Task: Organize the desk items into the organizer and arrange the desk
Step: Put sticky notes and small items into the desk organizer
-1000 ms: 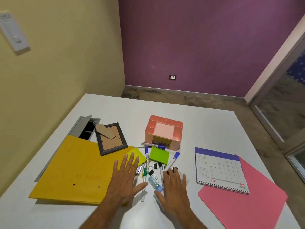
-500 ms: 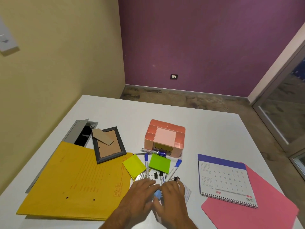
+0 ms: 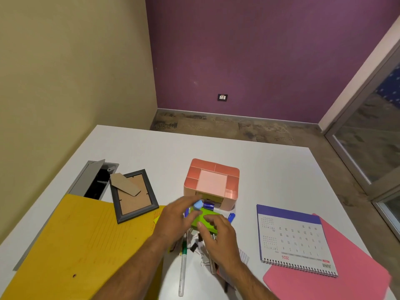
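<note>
A yellow folder is laid at the left, a picture frame on its far corner. A small blue item is pinched by the left hand just before the pink organizer. The right hand is curled over the green sticky notes; its grip cannot be told. A calendar is seen at the right.

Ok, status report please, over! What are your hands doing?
Left hand pinching small blue item, near pink organizer. Right hand open over green sticky notes. Pens and clips still piled below. Over.
</note>
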`<action>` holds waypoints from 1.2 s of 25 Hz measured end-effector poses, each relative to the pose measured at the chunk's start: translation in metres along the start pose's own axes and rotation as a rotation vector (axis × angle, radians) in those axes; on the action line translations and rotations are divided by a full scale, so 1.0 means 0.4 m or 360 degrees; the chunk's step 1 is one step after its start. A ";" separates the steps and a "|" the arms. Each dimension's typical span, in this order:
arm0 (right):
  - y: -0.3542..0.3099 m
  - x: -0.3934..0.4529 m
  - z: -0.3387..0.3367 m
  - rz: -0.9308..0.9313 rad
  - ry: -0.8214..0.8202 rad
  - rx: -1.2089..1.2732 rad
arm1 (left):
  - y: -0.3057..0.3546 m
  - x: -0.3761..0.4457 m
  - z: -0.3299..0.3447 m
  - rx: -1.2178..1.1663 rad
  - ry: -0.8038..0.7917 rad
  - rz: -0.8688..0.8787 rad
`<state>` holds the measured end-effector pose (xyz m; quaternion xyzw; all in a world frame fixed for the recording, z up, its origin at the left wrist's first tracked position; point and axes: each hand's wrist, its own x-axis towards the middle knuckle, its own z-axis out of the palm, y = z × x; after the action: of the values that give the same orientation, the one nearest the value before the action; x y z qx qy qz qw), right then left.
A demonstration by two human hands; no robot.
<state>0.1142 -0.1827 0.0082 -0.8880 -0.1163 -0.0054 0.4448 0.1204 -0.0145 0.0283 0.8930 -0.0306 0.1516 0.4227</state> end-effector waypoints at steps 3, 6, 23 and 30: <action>0.029 -0.001 0.013 0.0087 -0.0167 -0.0276 | 0.003 0.141 -0.036 -0.0031 0.0103 -0.0125; 0.065 -0.001 0.032 0.0078 -0.0245 -0.0490 | -0.008 0.266 -0.055 0.0003 0.0184 -0.0106; 0.130 0.125 0.087 -0.0077 -0.0615 -0.1236 | -0.126 0.377 0.063 0.0866 -0.0231 -0.0297; 0.131 0.110 0.055 -0.0233 -0.0427 -0.1236 | -0.132 0.343 0.044 0.1033 -0.0508 -0.0148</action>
<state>0.1659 -0.1867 -0.0413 -0.9720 -0.2254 0.0355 0.0561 0.2648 0.0157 0.0191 0.9935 -0.0058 -0.0073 0.1135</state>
